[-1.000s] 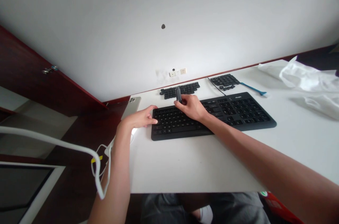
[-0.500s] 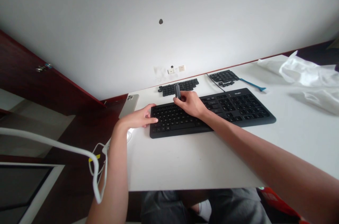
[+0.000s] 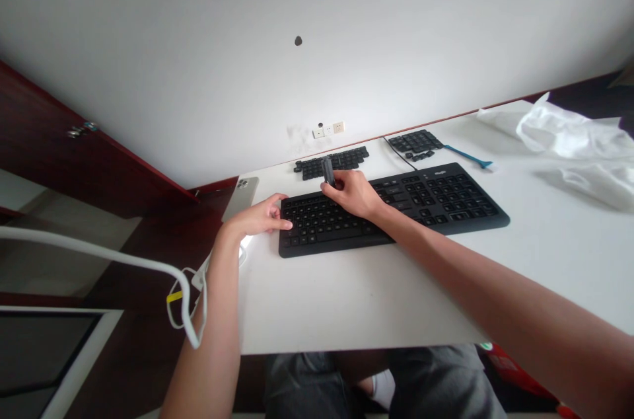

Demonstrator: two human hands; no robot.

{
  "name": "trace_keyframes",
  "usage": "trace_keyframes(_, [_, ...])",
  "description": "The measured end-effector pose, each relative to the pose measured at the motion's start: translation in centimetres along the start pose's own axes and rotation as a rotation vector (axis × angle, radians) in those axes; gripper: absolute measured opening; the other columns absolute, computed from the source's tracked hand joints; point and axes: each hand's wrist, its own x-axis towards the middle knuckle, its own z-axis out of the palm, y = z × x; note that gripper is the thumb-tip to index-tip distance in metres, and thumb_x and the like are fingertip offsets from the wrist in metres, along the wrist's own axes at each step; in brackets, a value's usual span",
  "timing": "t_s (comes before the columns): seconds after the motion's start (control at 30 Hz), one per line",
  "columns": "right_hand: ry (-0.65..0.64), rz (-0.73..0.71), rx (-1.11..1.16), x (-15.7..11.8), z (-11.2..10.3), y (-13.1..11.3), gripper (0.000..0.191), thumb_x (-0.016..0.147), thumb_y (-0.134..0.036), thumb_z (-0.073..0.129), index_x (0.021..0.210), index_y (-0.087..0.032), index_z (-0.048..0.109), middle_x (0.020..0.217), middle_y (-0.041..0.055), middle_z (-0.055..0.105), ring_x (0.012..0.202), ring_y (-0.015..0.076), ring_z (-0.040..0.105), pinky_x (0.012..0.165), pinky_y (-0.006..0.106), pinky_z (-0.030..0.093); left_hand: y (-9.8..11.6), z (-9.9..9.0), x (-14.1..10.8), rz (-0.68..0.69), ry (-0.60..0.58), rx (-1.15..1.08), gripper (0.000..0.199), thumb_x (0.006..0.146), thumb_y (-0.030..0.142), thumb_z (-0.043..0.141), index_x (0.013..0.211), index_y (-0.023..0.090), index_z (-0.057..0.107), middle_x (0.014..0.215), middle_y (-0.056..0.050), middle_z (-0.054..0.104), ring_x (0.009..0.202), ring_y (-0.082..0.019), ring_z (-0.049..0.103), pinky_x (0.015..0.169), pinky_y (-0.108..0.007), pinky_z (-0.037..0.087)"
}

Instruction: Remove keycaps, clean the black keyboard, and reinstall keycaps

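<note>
A black keyboard lies on the white table with its keycaps taken off, leaving the key sockets bare. My left hand grips its left end, thumb on the top face and a finger at the back corner. In my closed right hand is a short dark grey tool, standing nearly upright over the back left part of the keyboard. The tool's lower end is hidden by my fingers, so its kind is not clear. Behind it, loose black keycaps lie in rows, with another group of keycaps farther right.
A blue-handled brush lies right of the keycaps. Crumpled white plastic covers the table's right back. A phone lies at the left edge, near white cables. The wall with sockets rises behind the table.
The view has shifted slightly, moving the scene a little left. Both hands keep their hold, and my right hand stays over almost the same part of the keyboard.
</note>
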Motion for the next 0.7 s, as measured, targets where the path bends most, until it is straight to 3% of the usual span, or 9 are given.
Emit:
trace_keyframes(0.43, [0.006, -0.008, -0.013, 0.02, 0.04, 0.12, 0.036, 0.087, -0.039, 0.059, 0.063, -0.021, 0.039, 0.057, -0.0049, 0.039, 0.058, 0.0112, 0.032, 0.058, 0.031, 0.024, -0.46, -0.05, 0.46, 0.048, 0.033, 0.100, 0.083, 0.076, 0.044, 0.083, 0.144, 0.021, 0.041, 0.073, 0.009, 0.048, 0.068, -0.015, 0.050, 0.068, -0.028, 0.039])
trace_keyframes(0.7, [-0.007, -0.019, 0.006, 0.03, 0.02, 0.08, 0.034, 0.088, -0.040, 0.057, 0.064, -0.021, 0.042, 0.058, -0.0042, 0.042, 0.059, 0.0115, 0.035, 0.059, 0.030, 0.025, -0.78, -0.05, 0.30, 0.082, 0.029, 0.099, 0.075, 0.082, 0.050, 0.080, 0.141, 0.022, 0.042, 0.079, 0.006, 0.054, 0.074, -0.017, 0.056, 0.070, -0.030, 0.042])
